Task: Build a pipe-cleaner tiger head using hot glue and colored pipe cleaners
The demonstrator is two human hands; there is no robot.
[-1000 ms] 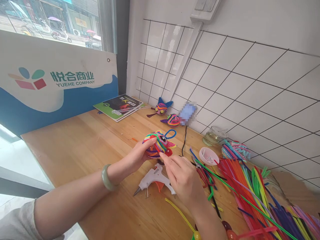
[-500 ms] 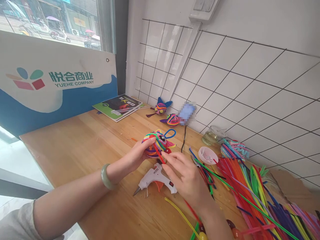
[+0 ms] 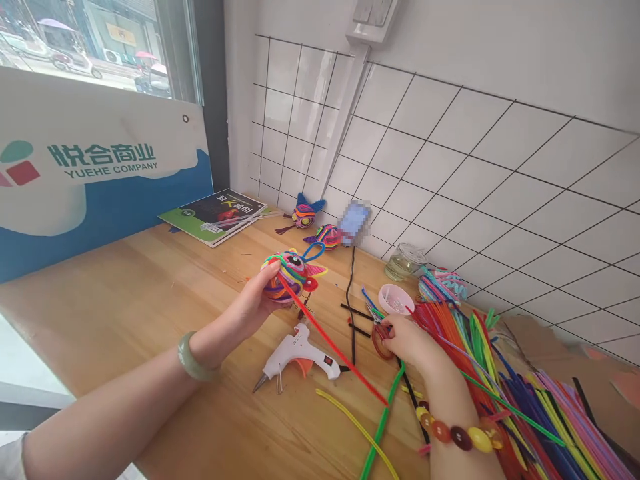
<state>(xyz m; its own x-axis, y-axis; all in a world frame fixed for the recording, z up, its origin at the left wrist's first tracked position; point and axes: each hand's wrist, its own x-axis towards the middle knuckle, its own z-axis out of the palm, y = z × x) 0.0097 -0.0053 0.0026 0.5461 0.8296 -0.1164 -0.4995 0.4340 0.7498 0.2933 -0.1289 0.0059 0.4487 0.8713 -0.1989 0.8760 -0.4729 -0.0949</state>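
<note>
My left hand (image 3: pixel 257 293) is closed round a ball-shaped pipe-cleaner animal (image 3: pixel 286 283) with coloured stripes, an eye, a pink-and-yellow pointed piece and a blue loop on top. From under my thumb a red pipe cleaner (image 3: pixel 335 340) runs down to the right, its far end loose. My right hand (image 3: pixel 407 340) is at the scissors (image 3: pixel 381 339), fingers closed on their reddish handle beside a pink bowl (image 3: pixel 396 299); the hand partly hides them. Below the animal a white glue gun (image 3: pixel 300 353) rests on its wire stand, nozzle to the left.
Bundles of coloured pipe cleaners (image 3: pixel 450 333) spread over the right side. Two finished-looking animals (image 3: pixel 305 215), a phone (image 3: pixel 355 223) with a black cable, a glass jar (image 3: pixel 404 261) and a pipe-cleaner bundle (image 3: pixel 443 287) stand along the wall. A magazine (image 3: pixel 215 217) lies at the back left.
My right hand has let go of the red pipe cleaner and moved right to the scissors. The red pipe cleaner now hangs out long. The view has turned a little to the right.
</note>
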